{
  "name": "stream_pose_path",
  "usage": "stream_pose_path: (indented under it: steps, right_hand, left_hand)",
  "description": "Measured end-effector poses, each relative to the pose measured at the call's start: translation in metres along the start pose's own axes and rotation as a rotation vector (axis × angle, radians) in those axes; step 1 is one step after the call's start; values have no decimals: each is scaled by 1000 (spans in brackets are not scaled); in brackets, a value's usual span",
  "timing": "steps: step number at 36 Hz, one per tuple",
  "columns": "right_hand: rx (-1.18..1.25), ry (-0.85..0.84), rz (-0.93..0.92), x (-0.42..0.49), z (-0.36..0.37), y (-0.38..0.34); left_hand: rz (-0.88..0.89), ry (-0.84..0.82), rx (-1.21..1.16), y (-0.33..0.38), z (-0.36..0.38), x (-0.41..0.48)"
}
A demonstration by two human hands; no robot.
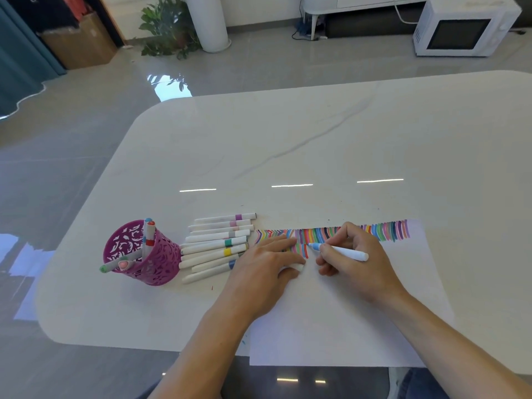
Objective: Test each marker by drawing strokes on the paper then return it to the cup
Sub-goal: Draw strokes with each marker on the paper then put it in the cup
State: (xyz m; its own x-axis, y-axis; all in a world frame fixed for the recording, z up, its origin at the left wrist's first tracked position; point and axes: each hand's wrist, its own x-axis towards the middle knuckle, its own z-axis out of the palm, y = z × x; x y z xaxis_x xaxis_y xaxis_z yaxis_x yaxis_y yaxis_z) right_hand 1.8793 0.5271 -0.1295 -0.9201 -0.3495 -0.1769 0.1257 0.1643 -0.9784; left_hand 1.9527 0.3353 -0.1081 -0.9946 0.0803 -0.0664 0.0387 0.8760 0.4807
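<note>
1. White paper (331, 312) lies on the near right part of a pale marble-look table (288, 139), its near edge hanging just past the table's edge.
2. Coloured strokes (383, 230) run in a dense band along the sheet's far edge, with a shorter second row below it at the left.
3. The right hand (357, 254) grips a light-blue marker (342, 251) in a writing hold: thumb and first fingers are curled round the barrel near the tip, and the other fingers are tucked under.
4. The marker's tip touches the paper at the end of the second row of strokes, and its white barrel points off to the right.
5. The left hand (267, 263) rests palm down on the sheet's left edge, fingers stretched out over the strokes.
6. Its thumb pinches a small white cap (298, 267) against the forefinger.
7. A magenta openwork cup (144, 254) stands at the left, well apart from the paper.
8. A few markers are in the cup: two are upright, and a green-capped one and a pink-capped one lean out over the near rim.
9. Between cup and paper, a row of loose markers (216, 246) lies side by side on the table, white barrels with coloured bands.
10. On the floor beyond the table are a white microwave (463, 27), a potted plant (169, 27) and a cardboard box (80, 41).
</note>
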Motion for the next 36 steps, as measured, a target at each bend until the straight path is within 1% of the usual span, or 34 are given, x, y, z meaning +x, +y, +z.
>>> stream_pose_path:
  steps: [15, 27, 32, 36]
  right_hand:
    - [-57, -11, 19, 2, -1, -4]
    - [-193, -4, -8, 2, -1, -5]
    - [-181, -9, 5, 2, -2, -4]
    - [-104, 13, 22, 2, -4, -5]
  left_hand:
    - [-18, -2, 10, 0, 1, 0]
    - [-24, 2, 7, -1, 2, 0]
    - [-24, 0, 9, -2, 2, 1]
    - [-30, -4, 2, -1, 2, 0]
